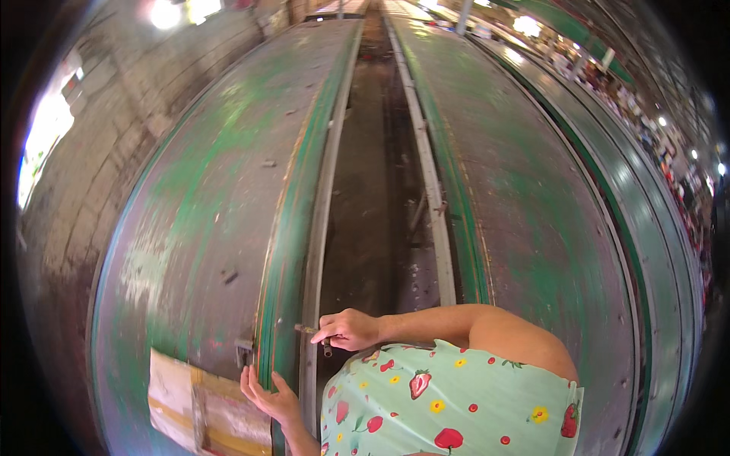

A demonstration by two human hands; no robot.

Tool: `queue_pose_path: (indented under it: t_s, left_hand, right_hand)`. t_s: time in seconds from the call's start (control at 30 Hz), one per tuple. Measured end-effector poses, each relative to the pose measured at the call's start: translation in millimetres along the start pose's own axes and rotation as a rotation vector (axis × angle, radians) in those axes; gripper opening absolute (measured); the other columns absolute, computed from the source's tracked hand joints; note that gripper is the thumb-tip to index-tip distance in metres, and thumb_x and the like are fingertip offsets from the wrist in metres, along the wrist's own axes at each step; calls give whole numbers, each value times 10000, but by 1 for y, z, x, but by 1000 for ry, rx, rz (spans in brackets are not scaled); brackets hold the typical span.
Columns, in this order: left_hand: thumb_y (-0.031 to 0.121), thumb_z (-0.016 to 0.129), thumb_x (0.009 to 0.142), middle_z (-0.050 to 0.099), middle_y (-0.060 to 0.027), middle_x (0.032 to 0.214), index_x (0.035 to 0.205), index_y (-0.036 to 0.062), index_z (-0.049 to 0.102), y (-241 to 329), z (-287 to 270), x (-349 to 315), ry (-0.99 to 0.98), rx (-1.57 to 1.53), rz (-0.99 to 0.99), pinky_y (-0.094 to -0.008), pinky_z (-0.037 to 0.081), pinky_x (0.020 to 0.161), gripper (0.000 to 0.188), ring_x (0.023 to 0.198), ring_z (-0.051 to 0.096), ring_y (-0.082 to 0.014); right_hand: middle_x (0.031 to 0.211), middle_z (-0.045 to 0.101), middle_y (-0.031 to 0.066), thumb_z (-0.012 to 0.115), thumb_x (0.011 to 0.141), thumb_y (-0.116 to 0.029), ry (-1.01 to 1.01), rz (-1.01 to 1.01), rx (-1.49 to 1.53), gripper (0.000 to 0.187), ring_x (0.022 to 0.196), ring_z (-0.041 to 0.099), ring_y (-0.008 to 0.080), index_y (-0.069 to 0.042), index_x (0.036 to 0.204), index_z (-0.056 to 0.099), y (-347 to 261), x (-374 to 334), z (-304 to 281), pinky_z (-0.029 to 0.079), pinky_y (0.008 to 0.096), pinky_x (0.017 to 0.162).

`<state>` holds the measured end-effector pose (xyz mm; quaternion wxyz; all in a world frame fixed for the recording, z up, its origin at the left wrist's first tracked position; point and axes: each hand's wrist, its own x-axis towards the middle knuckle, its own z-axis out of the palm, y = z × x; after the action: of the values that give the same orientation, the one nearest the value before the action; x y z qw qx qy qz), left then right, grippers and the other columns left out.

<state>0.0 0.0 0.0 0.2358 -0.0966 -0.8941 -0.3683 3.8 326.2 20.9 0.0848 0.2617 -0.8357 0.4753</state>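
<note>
Fingers of the right hand (pixel 351 330) grip a dark tubular tool (pixel 327 349); left-hand fingers (pixel 256 387) spread (beside a squarish block (pixel 243 349)).

Block wall (pixel 114 114) left, worn bench (pixel 525 175) right

Bright opening (pixel 47 125) far left, by the wall. Bench top grey, streaked green. Dark floor strip (pixel 361 190) along its left. Bright light (pixel 526 26) and blurred clutter (pixel 673 144) far right.

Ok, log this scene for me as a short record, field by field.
Left grip: open, near a small metal piece; contact unclear
Right grip: closed on a dark tool; exact kind unclear
Surfaces: green-streaked left table and right table, dark gap between
Lower left: cardboard-like sheet on the left table
Far left: block wall
</note>
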Motion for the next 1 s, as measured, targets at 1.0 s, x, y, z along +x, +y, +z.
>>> queue_pose_path:
  t_s: [1.0]
  left_hand:
    - [-65, 779, 913, 732, -247, 1309, 1317, -31, 729, 41, 79, 43, -248, -278, 216, -558, 584, 1073, 408, 1221, 717, -450]
  right_hand:
    - [1000, 704, 119, 759, 870, 80, 528, 224, -214, 442, 879, 740, 366, -135, 1253, 803, 22, -96, -93, 608, 464, 753]
